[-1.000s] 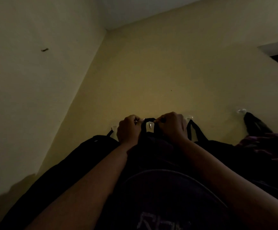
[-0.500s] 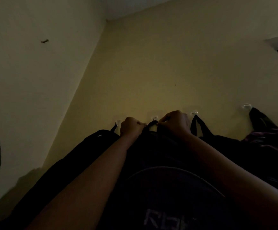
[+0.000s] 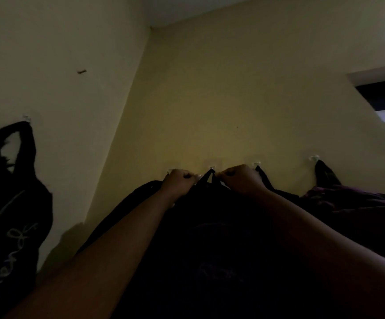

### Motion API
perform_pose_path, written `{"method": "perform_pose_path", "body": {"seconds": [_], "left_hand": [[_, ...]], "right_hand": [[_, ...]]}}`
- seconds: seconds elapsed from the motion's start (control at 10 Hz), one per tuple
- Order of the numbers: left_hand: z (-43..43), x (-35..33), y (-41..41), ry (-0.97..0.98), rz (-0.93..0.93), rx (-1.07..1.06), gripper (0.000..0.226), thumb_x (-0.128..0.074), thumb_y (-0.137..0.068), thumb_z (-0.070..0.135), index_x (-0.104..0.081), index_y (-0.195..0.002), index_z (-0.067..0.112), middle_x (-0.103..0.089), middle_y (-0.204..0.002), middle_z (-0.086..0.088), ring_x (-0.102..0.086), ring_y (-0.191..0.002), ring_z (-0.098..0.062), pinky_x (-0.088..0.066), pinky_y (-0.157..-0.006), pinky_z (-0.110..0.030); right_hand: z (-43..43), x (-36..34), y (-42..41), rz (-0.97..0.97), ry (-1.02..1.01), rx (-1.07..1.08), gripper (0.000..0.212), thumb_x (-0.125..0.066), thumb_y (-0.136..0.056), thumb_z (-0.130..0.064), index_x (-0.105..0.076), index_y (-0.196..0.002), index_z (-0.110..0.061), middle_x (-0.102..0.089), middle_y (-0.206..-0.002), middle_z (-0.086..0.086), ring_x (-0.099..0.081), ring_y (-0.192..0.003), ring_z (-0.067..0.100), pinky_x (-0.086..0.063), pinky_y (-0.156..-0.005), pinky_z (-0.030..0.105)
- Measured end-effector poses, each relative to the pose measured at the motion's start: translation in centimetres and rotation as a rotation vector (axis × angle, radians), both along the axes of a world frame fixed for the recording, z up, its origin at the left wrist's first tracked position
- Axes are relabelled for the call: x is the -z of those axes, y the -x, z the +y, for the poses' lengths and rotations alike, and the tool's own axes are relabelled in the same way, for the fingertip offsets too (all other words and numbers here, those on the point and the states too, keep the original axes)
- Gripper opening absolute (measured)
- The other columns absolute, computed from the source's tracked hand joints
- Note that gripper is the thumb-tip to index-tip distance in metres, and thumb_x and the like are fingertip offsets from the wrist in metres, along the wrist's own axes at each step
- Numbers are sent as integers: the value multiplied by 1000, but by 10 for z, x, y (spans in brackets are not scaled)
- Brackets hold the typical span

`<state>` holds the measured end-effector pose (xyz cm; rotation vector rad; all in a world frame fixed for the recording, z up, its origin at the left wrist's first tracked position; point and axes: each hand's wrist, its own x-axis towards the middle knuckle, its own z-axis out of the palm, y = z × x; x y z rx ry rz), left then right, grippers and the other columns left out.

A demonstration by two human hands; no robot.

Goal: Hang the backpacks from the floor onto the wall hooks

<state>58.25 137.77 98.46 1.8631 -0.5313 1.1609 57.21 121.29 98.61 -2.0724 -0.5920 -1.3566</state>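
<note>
A dark backpack [image 3: 210, 238] fills the lower middle of the dim view, pressed against the yellow wall. Its top loop [image 3: 210, 174] rises in a narrow peak to a clear wall hook [image 3: 212, 167]. My left hand [image 3: 179, 184] grips the loop's left side, fingers curled. My right hand [image 3: 242, 179] pinches the loop's right side. Another dark strap [image 3: 261, 172] hangs from the hook [image 3: 256, 163] just right of my right hand. A purple-dark bag [image 3: 348, 199] hangs from a hook [image 3: 313, 157] further right.
On the left wall a black backpack [image 3: 14, 203] with pale lettering hangs from a hook [image 3: 27, 117]. Another dark bag [image 3: 127, 203] lies behind my left forearm. A dark opening [image 3: 384, 93] sits at the upper right. A small screw [image 3: 81, 71] sticks from the left wall.
The loop has gone from wide between my hands to a narrow peak at the hook. My view has swung left, bringing the left wall's hanging backpack into sight.
</note>
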Motion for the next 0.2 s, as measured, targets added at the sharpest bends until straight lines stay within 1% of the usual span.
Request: {"method": "perform_pose_path", "body": {"seconds": [0.1,0.2], "left_hand": [[-3,23,28,59,-38,28,31,-56,-90,30,-68,-105,6,-70,-109,-13,-65,-100,-26,-47,-80,-28],[-12,53,64,200,2,141,30,-53,-91,28,-64,-112,9,-66,-117,-12,-62,-103,-24,-50,-91,-34]], "right_hand": [[-4,19,32,50,-30,-26,42,-49,-93,-39,-68,-74,-6,-62,-72,12,-45,-53,14,-31,-49,21],[-13,49,72,139,-147,-158,38,-49,-93,-41,-71,-100,-11,-67,-84,8,-57,-67,16,-43,-61,25]]}}
